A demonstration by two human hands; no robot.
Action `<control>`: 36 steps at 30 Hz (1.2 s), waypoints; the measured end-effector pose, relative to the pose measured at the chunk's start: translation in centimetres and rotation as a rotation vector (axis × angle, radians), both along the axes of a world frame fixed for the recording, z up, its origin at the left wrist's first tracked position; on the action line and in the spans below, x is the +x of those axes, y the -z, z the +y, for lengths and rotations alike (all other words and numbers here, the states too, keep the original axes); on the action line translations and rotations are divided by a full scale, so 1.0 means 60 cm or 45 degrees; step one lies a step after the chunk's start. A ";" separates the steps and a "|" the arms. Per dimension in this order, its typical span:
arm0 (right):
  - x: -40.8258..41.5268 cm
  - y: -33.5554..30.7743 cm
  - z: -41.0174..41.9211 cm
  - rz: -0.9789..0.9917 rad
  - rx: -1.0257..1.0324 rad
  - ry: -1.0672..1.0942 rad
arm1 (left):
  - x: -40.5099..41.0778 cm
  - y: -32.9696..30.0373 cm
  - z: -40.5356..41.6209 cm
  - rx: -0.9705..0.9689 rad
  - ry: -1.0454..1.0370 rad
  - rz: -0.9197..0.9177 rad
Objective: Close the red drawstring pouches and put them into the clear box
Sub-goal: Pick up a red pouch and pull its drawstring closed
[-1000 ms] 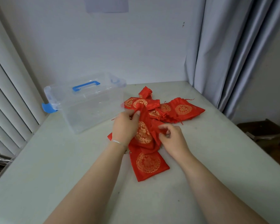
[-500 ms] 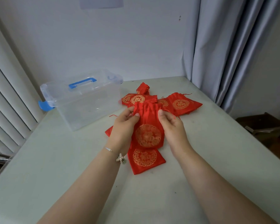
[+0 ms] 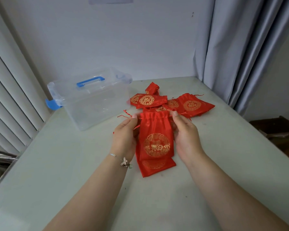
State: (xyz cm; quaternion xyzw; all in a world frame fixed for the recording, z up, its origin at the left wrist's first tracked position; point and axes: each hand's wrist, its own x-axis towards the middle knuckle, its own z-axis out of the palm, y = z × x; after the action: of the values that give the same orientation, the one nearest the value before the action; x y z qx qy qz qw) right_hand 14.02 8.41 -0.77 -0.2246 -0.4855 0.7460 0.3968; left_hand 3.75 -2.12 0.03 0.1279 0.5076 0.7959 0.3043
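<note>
A red drawstring pouch (image 3: pixel 155 137) with a gold round emblem hangs upright between my hands above the table. My left hand (image 3: pixel 124 137) pinches the drawstring at the pouch's top left corner. My right hand (image 3: pixel 185 135) pinches the string at its top right corner. The pouch's mouth is partly gathered. Another red pouch (image 3: pixel 157 167) lies flat under it. Several more red pouches (image 3: pixel 190 105) lie in a loose pile behind. The clear box (image 3: pixel 97 104) with a blue handle stands to the left, its lid on, nothing visible inside.
The grey-white table (image 3: pixel 73 164) ends at a wall behind. White blind slats (image 3: pixel 10 100) run along the left edge. Grey curtains (image 3: pixel 240 52) hang at the back right. A brown cardboard box (image 3: pixel 277 129) sits on the floor to the right.
I have lifted one pouch out of the pile and turned it upright. My hands have shifted from the pouch's body to its top corners, pulling the strings outward.
</note>
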 end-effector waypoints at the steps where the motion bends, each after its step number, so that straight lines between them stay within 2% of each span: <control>1: 0.000 -0.003 0.000 0.074 -0.028 0.009 | -0.003 0.001 -0.002 0.011 0.001 0.002; 4: 0.003 -0.006 0.003 0.213 -0.043 0.031 | -0.005 -0.002 -0.007 -0.026 -0.048 0.042; 8: 0.011 -0.012 0.005 0.331 -0.077 0.017 | -0.010 0.001 -0.005 -0.260 -0.204 0.275; 12: 0.014 -0.021 0.009 0.379 -0.172 0.032 | -0.009 0.006 -0.001 -0.338 -0.200 0.353; 16: 0.014 -0.026 0.019 0.374 -0.221 0.060 | 0.013 0.005 0.004 -0.159 -0.077 0.454; 22: 0.008 -0.021 0.008 0.059 -0.058 -0.121 | 0.031 -0.013 0.003 0.202 0.027 0.352; 24: 0.006 -0.021 -0.002 0.006 -0.134 -0.212 | 0.032 -0.021 -0.003 0.249 0.057 0.373; 26: 0.006 -0.023 -0.007 -0.021 -0.282 -0.277 | 0.032 -0.028 -0.010 0.253 0.090 0.496; 30: 0.007 -0.016 -0.003 -0.009 -0.611 -0.255 | 0.025 -0.027 -0.012 -0.066 0.001 1.004; 32: 0.008 -0.013 -0.002 0.002 -0.630 -0.211 | 0.020 -0.017 -0.008 -0.262 -0.057 1.172; 34: 0.009 -0.011 0.000 -0.002 -0.473 -0.187 | 0.014 -0.006 -0.006 -0.425 -0.078 1.250; 36: 0.008 -0.011 0.000 -0.045 -0.138 -0.144 | 0.004 0.003 -0.003 -0.551 -0.091 1.263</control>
State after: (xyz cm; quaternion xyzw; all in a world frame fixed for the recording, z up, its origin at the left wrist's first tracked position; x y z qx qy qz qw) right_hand 14.51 8.39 -0.10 -0.2313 -0.4633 0.7882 0.3326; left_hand 4.02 -2.28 -0.16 0.4055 0.7465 0.5271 0.0202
